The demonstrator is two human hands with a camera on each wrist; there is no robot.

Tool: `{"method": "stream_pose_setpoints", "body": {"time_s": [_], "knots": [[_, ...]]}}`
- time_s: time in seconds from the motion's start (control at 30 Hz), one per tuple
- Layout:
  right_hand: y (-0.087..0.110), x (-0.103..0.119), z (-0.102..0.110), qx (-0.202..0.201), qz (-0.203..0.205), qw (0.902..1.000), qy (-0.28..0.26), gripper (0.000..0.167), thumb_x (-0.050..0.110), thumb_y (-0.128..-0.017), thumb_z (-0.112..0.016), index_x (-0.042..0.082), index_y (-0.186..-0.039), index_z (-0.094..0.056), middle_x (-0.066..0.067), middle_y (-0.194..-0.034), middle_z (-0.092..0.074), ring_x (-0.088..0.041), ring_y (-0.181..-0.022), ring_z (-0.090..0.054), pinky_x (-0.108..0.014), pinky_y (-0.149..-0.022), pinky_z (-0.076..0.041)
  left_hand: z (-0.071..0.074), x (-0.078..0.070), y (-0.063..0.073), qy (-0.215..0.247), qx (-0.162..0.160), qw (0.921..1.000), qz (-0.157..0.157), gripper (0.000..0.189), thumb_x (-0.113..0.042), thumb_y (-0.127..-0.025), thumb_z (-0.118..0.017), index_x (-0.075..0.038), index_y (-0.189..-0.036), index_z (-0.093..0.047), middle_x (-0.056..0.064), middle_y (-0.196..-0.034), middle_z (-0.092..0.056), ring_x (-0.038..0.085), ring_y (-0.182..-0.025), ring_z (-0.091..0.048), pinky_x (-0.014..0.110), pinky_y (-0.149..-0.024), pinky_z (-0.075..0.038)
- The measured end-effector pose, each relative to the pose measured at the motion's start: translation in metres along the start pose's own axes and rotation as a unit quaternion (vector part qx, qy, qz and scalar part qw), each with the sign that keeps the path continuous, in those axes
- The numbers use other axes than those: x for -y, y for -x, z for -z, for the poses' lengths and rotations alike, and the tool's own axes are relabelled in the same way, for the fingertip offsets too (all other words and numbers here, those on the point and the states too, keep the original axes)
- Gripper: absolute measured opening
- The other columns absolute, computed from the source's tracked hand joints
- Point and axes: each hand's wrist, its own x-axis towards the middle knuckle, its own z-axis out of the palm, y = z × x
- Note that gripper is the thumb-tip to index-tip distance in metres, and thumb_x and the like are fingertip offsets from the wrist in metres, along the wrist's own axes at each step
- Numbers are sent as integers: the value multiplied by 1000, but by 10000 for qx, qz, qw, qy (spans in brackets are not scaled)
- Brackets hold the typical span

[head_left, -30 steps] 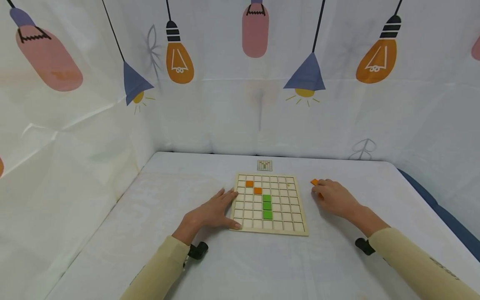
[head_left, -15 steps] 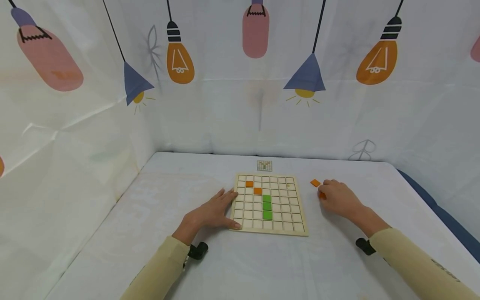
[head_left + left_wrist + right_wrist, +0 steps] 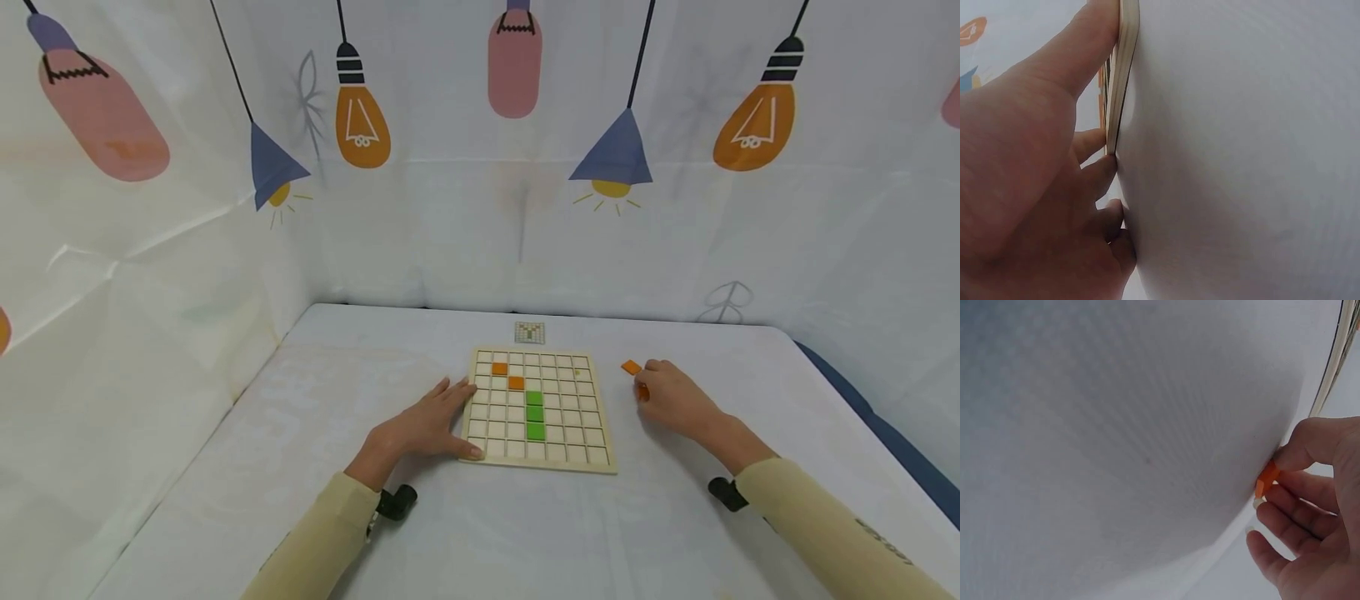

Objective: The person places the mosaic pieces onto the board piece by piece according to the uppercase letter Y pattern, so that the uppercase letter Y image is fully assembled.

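In the head view a square wooden grid board point(image 3: 540, 468) lies on the white table. Two orange tiles point(image 3: 516, 383) sit diagonally in its upper left cells, and three green tiles point(image 3: 535, 414) form a column below them. My left hand point(image 3: 429, 421) spreads along the board's left side, its thumb at the near left corner and extended fingers touching the edge. To the right of the board, my right hand point(image 3: 675, 398) pinches an orange tile point(image 3: 1267, 477) between thumb and fingers, low at the tabletop. Another orange tile point(image 3: 631, 367) lies just beyond its fingertips.
Behind the board lies a small card point(image 3: 529, 332) printed with a grid pattern. White cloth walls point(image 3: 450, 225) with lamp drawings rise at the table's back and left. Black wrist cameras point(image 3: 397, 502) sit under both sleeves.
My right hand has shifted slightly right and drawn back from one orange tile, which now shows fully on the table. An orange tile is visible in its fingers. The left hand stays put.
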Motion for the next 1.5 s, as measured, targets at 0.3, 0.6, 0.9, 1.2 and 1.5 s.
{"method": "stream_pose_setpoints", "body": {"time_s": [0.3, 0.6, 0.9, 1.2, 1.5], "knots": [[-5, 5, -2, 54, 276, 9993, 247, 3, 6, -85, -69, 6, -88, -69, -2, -84, -58, -20, -77, -50, -34, -70, -45, 2, -2, 1, 33, 18, 10000, -8, 107, -58, -76, -79, -20, -159, -24, -2, -168, -18, 29, -157, -5, 52, -124, -23], [-9, 14, -6, -27, 394, 9992, 102, 7, 5, -84, -67, 9, -90, -68, -2, -89, -61, -20, -84, -53, -37, -75, -48, 1, -1, 1, 10, 11, 10000, -14, 107, -58, -76, -79, -20, -159, -24, -2, -168, -18, 30, -157, -5, 52, -124, -23], [-16, 23, -3, -144, 587, 9982, 16, 13, 6, -86, -66, 3, -98, -71, -5, -88, -63, -21, -83, -55, -40, -77, -51, 1, 0, 0, -44, 26, 10000, -17, 107, -60, -77, -78, -21, -160, -23, -2, -168, -17, 29, -157, -5, 52, -124, -23], [-24, 33, -2, -136, 700, 9975, 14, 18, 7, -86, -66, 2, -102, -72, -5, -91, -63, -21, -86, -56, -38, -78, -51, 1, -1, 0, 28, 59, 10000, 40, 108, -60, -76, -79, -21, -160, -23, -2, -168, -17, 29, -157, -5, 52, -124, -22], [-35, 46, -7, -87, 706, 9974, -117, 18, 9, -87, -67, 4, -103, -72, -3, -93, -62, -19, -86, -54, -33, -75, -49, 3, -2, 0, 24, 56, 10000, 6, 108, -60, -76, -78, -20, -160, -23, -2, -168, -17, 29, -157, -5, 52, -124, -23]]}}
